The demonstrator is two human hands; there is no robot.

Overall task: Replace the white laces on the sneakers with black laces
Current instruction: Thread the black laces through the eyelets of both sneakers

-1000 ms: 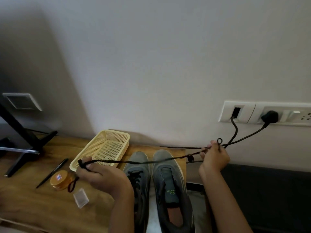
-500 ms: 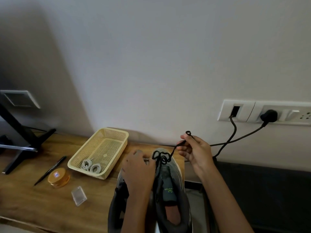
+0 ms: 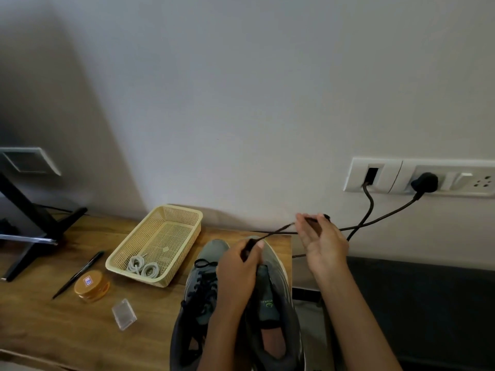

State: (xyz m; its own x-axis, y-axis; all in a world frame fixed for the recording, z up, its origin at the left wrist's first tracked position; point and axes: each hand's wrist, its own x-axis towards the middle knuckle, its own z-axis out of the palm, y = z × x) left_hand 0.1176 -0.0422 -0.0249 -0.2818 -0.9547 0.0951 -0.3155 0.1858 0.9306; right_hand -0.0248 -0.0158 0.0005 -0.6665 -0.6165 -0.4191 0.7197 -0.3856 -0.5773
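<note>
Two grey sneakers sit toes to the wall at the right end of the wooden surface (image 3: 53, 330); the left sneaker (image 3: 199, 295) already carries a black lace, while the right sneaker (image 3: 273, 303) shows a bare tongue, so by my reckoning it is the one now being laced. The left hand (image 3: 237, 274) hangs over that shoe's toe end, thumb and fingers pinched on one part of the black lace (image 3: 278, 230); the right hand (image 3: 321, 245), held higher and off to the right near the wall, grips the other end in its fingertips. Between them the lace runs in a taut slant, low left to high right, across the front of the shoe; the left hand is plainly nearer the eyelets, which it hides. The white laces (image 3: 142, 267) lie coiled in the yellow basket (image 3: 128, 267), just left of the shoes.
</note>
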